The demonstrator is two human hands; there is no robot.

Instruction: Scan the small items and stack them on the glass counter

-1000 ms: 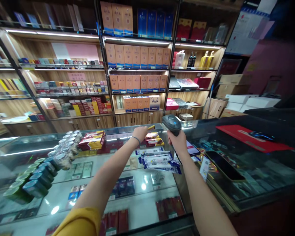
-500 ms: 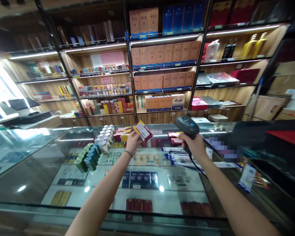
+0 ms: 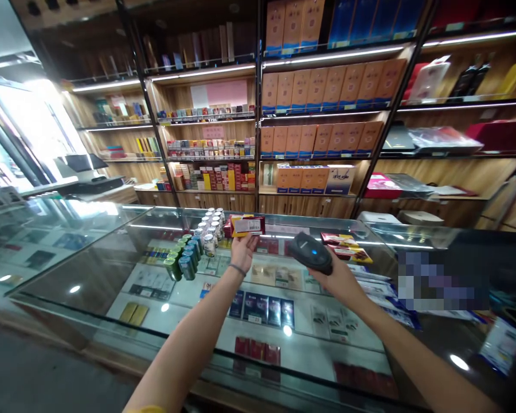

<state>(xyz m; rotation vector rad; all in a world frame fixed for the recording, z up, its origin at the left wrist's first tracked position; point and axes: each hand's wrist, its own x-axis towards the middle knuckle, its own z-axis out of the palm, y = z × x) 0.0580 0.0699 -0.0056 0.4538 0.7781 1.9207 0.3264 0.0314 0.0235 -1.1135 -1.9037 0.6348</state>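
Note:
A red-and-yellow packet [image 3: 248, 226] with a white barcode label facing up is over a stack of similar red packets [image 3: 227, 227] on the glass counter. My left hand [image 3: 242, 252] is at its near edge, fingers stretched out and slightly apart. My right hand [image 3: 333, 276] is wrapped round a black barcode scanner [image 3: 310, 253] with a blue light on top. The scanner is held above the counter, its head pointing left; its handle is mostly hidden by my fingers.
Several drink cans [image 3: 209, 229] stand left of the packets. More red-and-yellow packets [image 3: 346, 246] and blue-and-white packages [image 3: 380, 292] lie right of the scanner. Boxed goods show inside the glass display counter [image 3: 189, 338]. Tall shelves with orange boxes [image 3: 316, 140] stand behind.
My left hand has lowered the packet onto the stack and its fingers have loosened. The scanner has moved left, closer to the packet. The view has turned left.

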